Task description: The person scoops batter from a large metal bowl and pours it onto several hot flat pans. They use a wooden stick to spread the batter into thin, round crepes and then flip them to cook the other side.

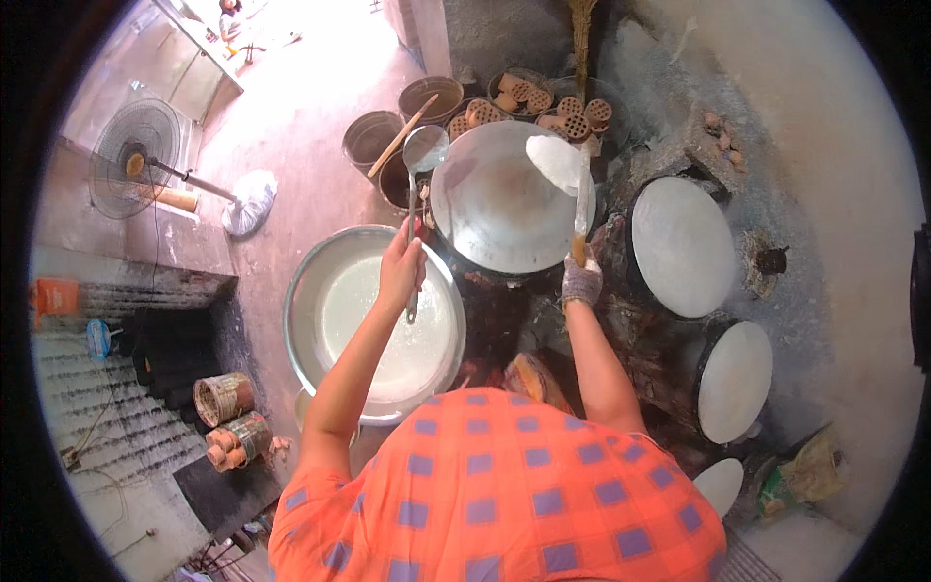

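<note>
My left hand (401, 263) grips the handle of a metal ladle (426, 148). The ladle's wet bowl hangs beyond the far rim of a wide metal basin (297, 342), which holds a white liquid (385, 335). On my right hand (582, 280) is a knitted work glove, closed around the wooden handle of a long flat scraper (582, 189). The scraper's blade reaches over the right side of a large round metal pan (502, 211) with a brownish middle. Beside the blade shows a white oval patch (556, 161); whether it rests on the pan or hangs from the blade is unclear.
Three round white-topped pans (684, 247) line the sooty stove on the right. Perforated clay-coloured briquettes (576, 125) fill buckets behind the large pan. A stick (404, 134) lies across dark buckets (372, 138). A standing fan (136, 160) is at left; a person (230, 22) is far off.
</note>
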Motion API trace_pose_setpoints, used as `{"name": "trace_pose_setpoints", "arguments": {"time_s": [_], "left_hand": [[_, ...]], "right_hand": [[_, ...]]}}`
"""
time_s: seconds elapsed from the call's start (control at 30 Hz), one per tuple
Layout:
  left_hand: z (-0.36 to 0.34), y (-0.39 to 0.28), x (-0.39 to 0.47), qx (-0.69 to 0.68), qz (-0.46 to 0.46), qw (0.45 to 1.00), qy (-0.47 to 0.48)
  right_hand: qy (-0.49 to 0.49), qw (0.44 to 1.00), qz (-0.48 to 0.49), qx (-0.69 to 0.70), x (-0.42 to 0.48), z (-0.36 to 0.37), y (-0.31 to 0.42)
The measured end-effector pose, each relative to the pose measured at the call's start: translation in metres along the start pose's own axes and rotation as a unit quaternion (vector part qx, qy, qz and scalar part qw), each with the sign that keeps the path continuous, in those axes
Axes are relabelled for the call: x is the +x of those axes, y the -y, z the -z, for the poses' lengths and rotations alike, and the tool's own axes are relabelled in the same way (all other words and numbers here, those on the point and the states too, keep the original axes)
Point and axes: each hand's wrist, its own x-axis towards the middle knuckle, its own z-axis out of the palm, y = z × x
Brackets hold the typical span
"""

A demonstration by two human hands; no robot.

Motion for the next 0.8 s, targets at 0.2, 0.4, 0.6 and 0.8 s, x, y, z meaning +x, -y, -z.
{"name": "trace_pose_setpoints", "arguments": {"time_s": [0.2,0.4,0.6,0.8], "left_hand": [[0.006,0.023,-0.062,-0.084,0.094,0.992,-0.005],[0.0,0.016,-0.126,-0.137,0.114,0.981,-0.077],[-0.009,0.043,-0.153,-0.22,0.13,0.963,-0.089],[-0.028,0.032,-0.17,-0.279,0.132,0.946,-0.099]], "right_hand": [[0.081,0.987,0.016,-0.134,0.04,-0.041,0.033],[0.071,0.997,0.014,-0.029,0.067,-0.001,-0.013],[0.135,0.974,0.042,-0.178,0.086,-0.041,0.019],[0.212,0.969,0.045,-0.121,0.1,0.0,0.036]]}}
